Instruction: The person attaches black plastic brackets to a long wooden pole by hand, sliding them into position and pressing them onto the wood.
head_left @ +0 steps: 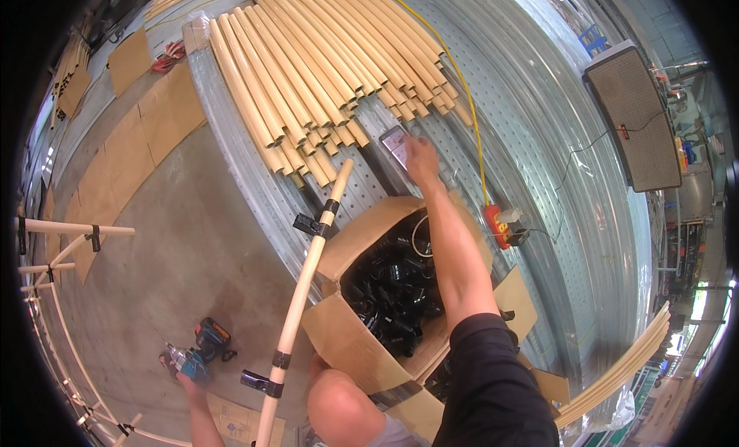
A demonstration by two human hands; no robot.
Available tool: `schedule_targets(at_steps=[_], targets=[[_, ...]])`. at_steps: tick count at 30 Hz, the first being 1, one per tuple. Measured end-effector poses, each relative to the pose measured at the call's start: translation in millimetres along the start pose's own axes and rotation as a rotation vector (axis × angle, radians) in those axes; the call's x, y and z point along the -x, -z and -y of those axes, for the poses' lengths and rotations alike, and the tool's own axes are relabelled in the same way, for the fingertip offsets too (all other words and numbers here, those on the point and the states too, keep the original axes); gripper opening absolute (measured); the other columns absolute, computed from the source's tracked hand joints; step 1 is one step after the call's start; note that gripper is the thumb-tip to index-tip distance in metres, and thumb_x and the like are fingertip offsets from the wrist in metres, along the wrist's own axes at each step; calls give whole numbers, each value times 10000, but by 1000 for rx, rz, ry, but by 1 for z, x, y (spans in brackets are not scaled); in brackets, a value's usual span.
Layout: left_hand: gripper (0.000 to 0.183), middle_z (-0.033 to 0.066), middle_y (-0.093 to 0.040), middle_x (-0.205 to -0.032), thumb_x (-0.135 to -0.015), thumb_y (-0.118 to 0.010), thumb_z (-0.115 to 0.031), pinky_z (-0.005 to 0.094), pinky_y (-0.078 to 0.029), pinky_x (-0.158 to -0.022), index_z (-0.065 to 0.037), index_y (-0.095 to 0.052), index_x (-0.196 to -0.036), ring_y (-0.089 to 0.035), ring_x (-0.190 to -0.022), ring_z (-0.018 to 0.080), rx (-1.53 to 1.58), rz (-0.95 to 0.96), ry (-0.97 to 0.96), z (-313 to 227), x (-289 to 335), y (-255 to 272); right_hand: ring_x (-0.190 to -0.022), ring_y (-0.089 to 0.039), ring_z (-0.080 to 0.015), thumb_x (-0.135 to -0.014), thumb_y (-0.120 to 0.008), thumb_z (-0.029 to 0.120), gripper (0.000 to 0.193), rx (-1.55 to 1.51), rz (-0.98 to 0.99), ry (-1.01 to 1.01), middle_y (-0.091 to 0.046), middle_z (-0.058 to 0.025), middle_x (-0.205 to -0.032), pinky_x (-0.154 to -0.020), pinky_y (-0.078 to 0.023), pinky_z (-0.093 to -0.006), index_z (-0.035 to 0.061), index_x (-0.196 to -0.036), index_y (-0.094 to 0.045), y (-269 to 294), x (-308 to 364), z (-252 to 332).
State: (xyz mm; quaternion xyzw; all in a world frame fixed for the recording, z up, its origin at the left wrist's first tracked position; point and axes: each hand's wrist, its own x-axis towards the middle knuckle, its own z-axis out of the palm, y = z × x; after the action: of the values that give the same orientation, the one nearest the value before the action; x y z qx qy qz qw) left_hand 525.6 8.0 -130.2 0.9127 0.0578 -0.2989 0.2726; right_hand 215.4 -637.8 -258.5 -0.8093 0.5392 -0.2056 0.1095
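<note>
The stacked pipes (308,70) are pale cream-yellow, lying on silvery metal sheet (531,116) dotted with rows of small holes. The open cardboard box (350,339) is plain brown and filled with glossy black pipe clamps (392,293). The cordless drill (198,355) is teal and black, the cable (462,85) bright yellow, and the socket box (500,224) orange-red.

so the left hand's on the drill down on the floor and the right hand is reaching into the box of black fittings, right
Not quite. The left hand is on the drill on the floor, but the right hand reaches past the cardboard box of black fittings and touches a phone lying on the metal racking. The head view shows it.
</note>
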Motion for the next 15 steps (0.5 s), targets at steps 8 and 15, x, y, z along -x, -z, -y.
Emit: schedule_targets(at_steps=[8, 15], targets=[[235, 45, -593, -759, -850, -711, -219, 310, -453, -612, -3, -632, -901, -566, -706, 140, -2, 7, -4, 3, -5, -2, -1074, -568, -424, -978, -493, 299, 293, -134, -14, -45, -619, -221, -1150, -909, -449, -530, 192, -1192, -662, 15, -8, -7], [246, 46, -592, -738, -835, -720, -227, 314, -453, -603, -2, -629, -880, -568, -692, 140, -7, 11, -12, 6, -6, 0, -999, -589, -413, -975, -498, 288, 278, -139, -35, -19, -645, -200, -1060, -858, -475, -503, 186, -1167, -671, 25, 0, -6]])
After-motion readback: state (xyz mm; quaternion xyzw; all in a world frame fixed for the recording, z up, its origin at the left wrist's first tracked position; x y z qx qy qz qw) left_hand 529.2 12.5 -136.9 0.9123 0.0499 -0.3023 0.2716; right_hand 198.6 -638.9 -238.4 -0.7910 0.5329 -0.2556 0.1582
